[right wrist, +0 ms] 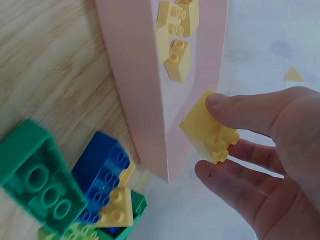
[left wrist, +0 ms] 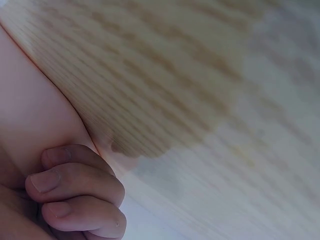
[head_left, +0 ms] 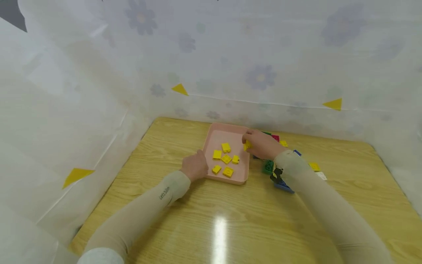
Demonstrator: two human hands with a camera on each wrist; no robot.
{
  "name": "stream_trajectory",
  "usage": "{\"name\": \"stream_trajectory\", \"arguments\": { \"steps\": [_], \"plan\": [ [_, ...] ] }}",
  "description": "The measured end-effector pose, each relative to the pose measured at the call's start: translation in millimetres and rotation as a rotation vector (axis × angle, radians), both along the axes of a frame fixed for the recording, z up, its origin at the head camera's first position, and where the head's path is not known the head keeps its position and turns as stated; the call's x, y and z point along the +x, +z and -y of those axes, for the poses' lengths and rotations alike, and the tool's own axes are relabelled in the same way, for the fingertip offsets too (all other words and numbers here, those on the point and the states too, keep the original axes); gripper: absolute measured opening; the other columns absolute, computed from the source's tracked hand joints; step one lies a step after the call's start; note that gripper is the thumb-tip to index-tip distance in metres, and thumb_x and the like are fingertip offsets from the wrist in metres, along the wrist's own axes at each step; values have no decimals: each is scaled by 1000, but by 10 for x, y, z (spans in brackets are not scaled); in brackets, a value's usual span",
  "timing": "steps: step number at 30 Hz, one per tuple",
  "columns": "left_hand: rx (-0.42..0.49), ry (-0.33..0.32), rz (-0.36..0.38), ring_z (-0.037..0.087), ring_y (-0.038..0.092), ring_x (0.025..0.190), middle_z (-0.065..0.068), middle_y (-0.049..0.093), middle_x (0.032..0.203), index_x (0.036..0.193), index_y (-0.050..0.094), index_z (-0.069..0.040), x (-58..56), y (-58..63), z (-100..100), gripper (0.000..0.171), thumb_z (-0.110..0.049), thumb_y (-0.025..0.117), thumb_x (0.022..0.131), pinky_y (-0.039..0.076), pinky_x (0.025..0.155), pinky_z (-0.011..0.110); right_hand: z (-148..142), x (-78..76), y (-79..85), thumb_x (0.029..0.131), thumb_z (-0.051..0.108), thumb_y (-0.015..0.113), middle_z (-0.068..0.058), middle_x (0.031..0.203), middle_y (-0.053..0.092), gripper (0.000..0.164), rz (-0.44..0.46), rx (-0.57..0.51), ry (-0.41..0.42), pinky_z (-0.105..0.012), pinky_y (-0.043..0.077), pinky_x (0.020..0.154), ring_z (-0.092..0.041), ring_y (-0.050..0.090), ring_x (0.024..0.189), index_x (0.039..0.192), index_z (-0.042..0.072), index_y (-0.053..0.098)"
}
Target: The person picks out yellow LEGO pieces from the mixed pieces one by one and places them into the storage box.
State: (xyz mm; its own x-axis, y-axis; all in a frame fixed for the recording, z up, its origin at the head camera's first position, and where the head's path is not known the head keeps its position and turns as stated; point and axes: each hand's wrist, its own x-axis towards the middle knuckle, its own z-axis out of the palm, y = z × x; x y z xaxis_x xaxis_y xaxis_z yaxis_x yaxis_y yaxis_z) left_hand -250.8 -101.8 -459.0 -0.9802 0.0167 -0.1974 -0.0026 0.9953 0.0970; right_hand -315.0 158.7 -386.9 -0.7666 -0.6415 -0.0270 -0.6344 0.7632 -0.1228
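Observation:
My right hand [head_left: 263, 143] pinches a yellow toy building brick [right wrist: 207, 131] between thumb and fingers, over the right side of a shallow pink tray [head_left: 243, 172]. The brick's studs face the palm in the right wrist view. Several yellow bricks [head_left: 226, 159] lie spread out inside the tray. At the tray's left rim, my left hand [head_left: 194, 165] has its fingers curled and appears to grip the edge. In the left wrist view those curled fingers [left wrist: 80, 185] lie against the pink wall; the thumb's hold is hidden.
Right of the tray, partly behind my right arm, lie a green brick [right wrist: 42, 177], a dark blue brick [right wrist: 102, 172], a red brick [head_left: 275, 138], a white piece [head_left: 321, 176] and more yellow bricks [head_left: 314, 167]. The wooden table [head_left: 184, 227] meets flower-patterned sheeting [head_left: 211, 55] at the back.

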Motion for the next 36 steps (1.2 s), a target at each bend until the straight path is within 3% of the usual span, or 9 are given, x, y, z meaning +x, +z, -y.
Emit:
{"name": "stream_trajectory", "arguments": {
  "steps": [7,13,22,28,36],
  "plan": [
    [-5,-6,-8,19,59,59,9,60,73,119,49,0,-12,-10,-19,38,-30,57,98,53,57,37,204,-198,-74,90,16,75,-9,115,61,25,11,21,36,-41,53,89,-25,61,97,113,7,69],
    [-12,-24,-24,19,59,59,8,60,74,116,50,0,-11,1,-35,36,-31,56,98,53,57,37,281,-273,-156,88,13,77,-10,113,60,21,33,30,15,-40,52,84,-25,57,95,107,8,71],
    [-5,-18,-12,19,58,59,8,59,73,115,49,-1,-6,-11,-40,35,-31,56,99,51,56,36,364,-342,-276,82,13,82,-7,103,61,24,2,59,7,-42,49,93,-27,54,96,104,10,73],
    [-4,-7,-1,19,58,60,7,59,73,115,49,-1,-6,-10,-34,35,-31,56,99,50,57,36,416,-362,-296,85,16,80,-7,108,64,24,9,91,2,-45,45,101,-27,55,101,107,13,73],
    [-10,12,1,19,58,59,7,60,73,117,49,-1,0,0,7,34,-31,55,100,50,56,36,418,-296,-188,90,16,76,-8,123,62,23,45,72,1,-45,51,96,-27,59,109,112,13,72]
  ]
}}
